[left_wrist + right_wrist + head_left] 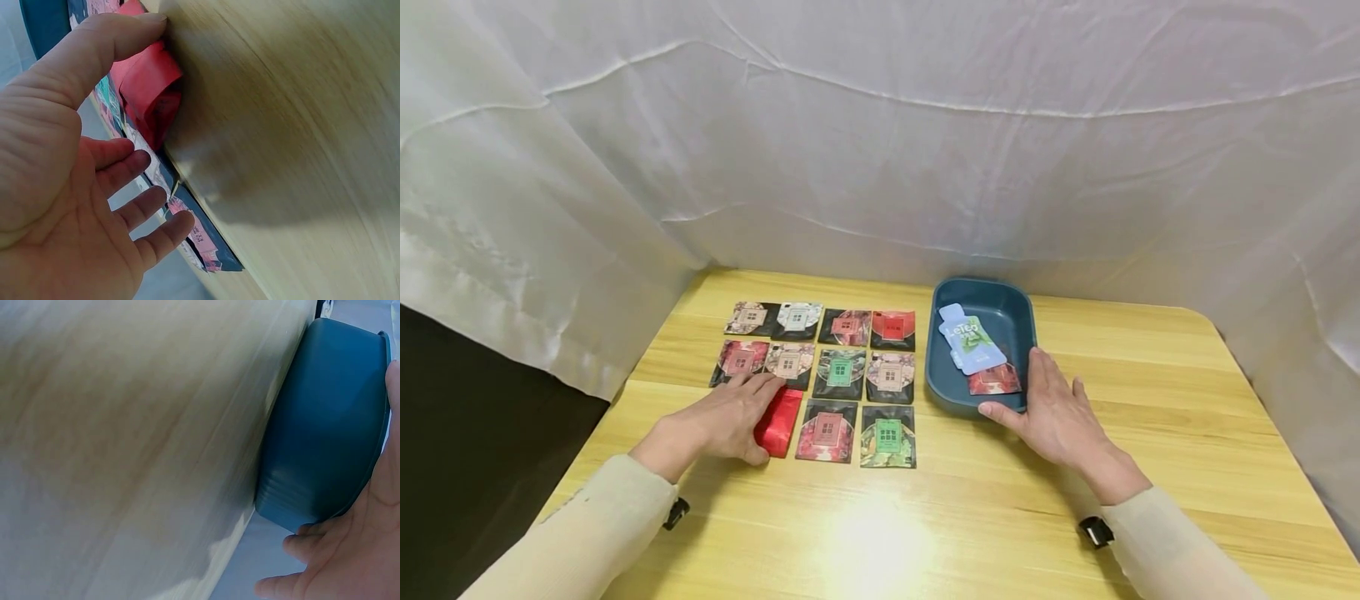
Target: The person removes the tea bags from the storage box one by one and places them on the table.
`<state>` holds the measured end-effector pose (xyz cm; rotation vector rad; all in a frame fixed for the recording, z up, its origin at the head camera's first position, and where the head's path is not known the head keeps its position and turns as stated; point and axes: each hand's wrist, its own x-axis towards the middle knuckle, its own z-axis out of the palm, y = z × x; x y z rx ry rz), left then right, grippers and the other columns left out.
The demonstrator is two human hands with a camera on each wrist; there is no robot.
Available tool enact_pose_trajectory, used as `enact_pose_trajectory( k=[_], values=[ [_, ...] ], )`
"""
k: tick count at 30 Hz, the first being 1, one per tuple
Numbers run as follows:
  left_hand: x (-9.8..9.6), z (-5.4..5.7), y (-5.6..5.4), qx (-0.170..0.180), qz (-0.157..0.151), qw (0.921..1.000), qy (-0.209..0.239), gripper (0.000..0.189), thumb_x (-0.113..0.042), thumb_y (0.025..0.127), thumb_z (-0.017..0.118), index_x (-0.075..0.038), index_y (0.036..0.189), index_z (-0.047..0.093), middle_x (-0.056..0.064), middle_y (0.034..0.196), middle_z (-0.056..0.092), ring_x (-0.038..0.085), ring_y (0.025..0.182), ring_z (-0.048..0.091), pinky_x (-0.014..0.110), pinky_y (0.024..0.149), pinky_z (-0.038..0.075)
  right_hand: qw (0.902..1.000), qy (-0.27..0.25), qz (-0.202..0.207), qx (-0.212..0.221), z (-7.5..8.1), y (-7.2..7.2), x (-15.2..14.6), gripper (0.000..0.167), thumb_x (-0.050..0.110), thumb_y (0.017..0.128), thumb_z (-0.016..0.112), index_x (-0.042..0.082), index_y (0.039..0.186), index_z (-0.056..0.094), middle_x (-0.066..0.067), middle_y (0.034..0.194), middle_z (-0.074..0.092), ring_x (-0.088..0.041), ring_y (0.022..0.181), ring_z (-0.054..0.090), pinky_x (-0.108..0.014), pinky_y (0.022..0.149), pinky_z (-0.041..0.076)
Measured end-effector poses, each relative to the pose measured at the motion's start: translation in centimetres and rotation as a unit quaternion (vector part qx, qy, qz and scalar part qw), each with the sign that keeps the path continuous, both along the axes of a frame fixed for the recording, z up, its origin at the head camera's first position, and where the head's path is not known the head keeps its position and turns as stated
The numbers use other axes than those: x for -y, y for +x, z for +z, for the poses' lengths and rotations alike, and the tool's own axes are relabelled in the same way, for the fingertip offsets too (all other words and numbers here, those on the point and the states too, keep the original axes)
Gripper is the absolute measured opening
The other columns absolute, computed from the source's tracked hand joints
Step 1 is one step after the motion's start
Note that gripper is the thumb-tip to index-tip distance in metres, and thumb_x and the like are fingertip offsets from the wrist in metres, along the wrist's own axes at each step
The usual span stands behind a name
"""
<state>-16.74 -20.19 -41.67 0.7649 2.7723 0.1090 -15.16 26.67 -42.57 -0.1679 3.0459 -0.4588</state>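
My left hand rests beside a shiny red packet, its fingers loosely bent and its thumb near the packet's lower left edge. In the left wrist view the thumb overlaps the red packet, while the other fingers are apart from it. At the blue tray, my right hand lies along the right side with nearly straight fingers, the thumb at the near rim. Inside the tray, a pale blue spouted pouch lies partly over a red and black sachet.
Several flat printed sachets lie in rows left of the tray, among them a green one, a pink one and a red one. A pale curtain hangs behind the wooden table.
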Motion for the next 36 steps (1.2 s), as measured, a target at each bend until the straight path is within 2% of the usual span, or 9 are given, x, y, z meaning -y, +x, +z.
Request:
enact_pose_trajectory(
  k=[9,13,16,20,22,25,28,32,36],
  values=[
    [0.1,0.1,0.0,-0.001,-0.001,1.0,0.006,0.114,-0.043,0.071,0.093,0.004,0.159,0.037,0.026,0.162,0.042,0.057,0.148,0.034,0.065,0.122,0.033,1.0,0.001,0.0,0.001,0.0,0.0,-0.1,0.133,0.085,0.09,0.054,-0.01,0.164,-0.001,-0.036,0.17,0.012,-0.054,0.157,0.017,-0.082,0.117,0.013],
    [-0.1,0.6,-0.4,0.0,0.005,0.9999,0.01,0.113,-0.048,0.075,0.091,0.004,0.159,0.037,0.028,0.163,0.039,0.057,0.15,0.033,0.066,0.123,0.03,1.0,0.002,0.0,0.0,0.1,0.0,-0.1,0.133,0.085,0.09,0.054,-0.011,0.164,0.0,-0.036,0.17,0.013,-0.054,0.157,0.018,-0.082,0.117,0.013],
    [-0.4,1.5,-1.2,-0.019,0.005,0.9995,0.024,0.108,-0.05,0.081,0.088,0.006,0.158,0.038,0.03,0.162,0.04,0.055,0.15,0.034,0.067,0.123,0.029,1.0,0.002,0.0,-0.003,0.1,0.1,-0.1,0.133,0.085,0.089,0.054,-0.011,0.164,0.001,-0.037,0.17,0.013,-0.054,0.157,0.018,-0.082,0.117,0.012],
    [-1.7,3.8,-2.8,-0.058,0.007,0.997,0.051,0.091,-0.04,0.091,0.08,0.009,0.156,0.038,0.032,0.159,0.043,0.052,0.148,0.039,0.066,0.122,0.032,1.0,0.002,-0.001,0.0,0.1,0.1,0.0,0.133,0.086,0.089,0.053,-0.011,0.164,0.001,-0.036,0.17,0.013,-0.053,0.157,0.018,-0.082,0.117,0.012],
    [-3.0,5.1,-3.7,-0.067,0.018,0.9955,0.064,0.087,-0.035,0.094,0.076,0.008,0.158,0.036,0.031,0.161,0.04,0.051,0.149,0.038,0.065,0.122,0.031,1.0,0.003,-0.001,0.001,0.1,0.1,0.0,0.133,0.086,0.089,0.053,-0.011,0.164,0.001,-0.036,0.17,0.013,-0.053,0.157,0.018,-0.082,0.117,0.012],
    [-5.8,6.9,-5.1,-0.066,0.034,0.9941,0.079,0.087,-0.037,0.097,0.072,0.004,0.162,0.03,0.028,0.166,0.033,0.046,0.154,0.032,0.06,0.126,0.028,1.0,0.004,-0.002,0.002,0.0,0.1,0.0,0.133,0.086,0.089,0.053,-0.011,0.164,0.001,-0.036,0.17,0.013,-0.053,0.157,0.017,-0.082,0.118,0.012],
    [-9.5,7.9,-6.2,-0.063,0.04,0.9927,0.095,0.091,-0.039,0.098,0.072,0.0,0.165,0.024,0.024,0.17,0.028,0.041,0.158,0.027,0.054,0.129,0.023,1.0,0.004,-0.002,0.003,-0.1,0.1,0.0,0.133,0.086,0.089,0.053,-0.011,0.164,0.001,-0.036,0.17,0.013,-0.053,0.157,0.017,-0.082,0.118,0.012],
    [-15.0,8.3,-7.4,-0.076,0.021,0.9921,0.097,0.089,-0.038,0.099,0.072,0.0,0.165,0.025,0.02,0.17,0.03,0.037,0.158,0.029,0.047,0.131,0.022,1.0,0.003,-0.002,0.001,-0.1,0.1,-0.1,0.133,0.086,0.089,0.053,-0.011,0.164,0.001,-0.036,0.17,0.013,-0.053,0.157,0.018,-0.081,0.118,0.013],
    [-20.3,8.1,-8.2,-0.1,-0.007,0.9929,0.063,0.086,-0.044,0.099,0.07,-0.001,0.163,0.032,0.019,0.167,0.036,0.035,0.153,0.036,0.044,0.128,0.032,1.0,0.006,0.0,-0.004,-0.1,0.0,0.0,0.132,0.085,0.09,0.052,-0.012,0.164,0.002,-0.036,0.17,0.013,-0.053,0.157,0.019,-0.082,0.117,0.014]
  ],
)
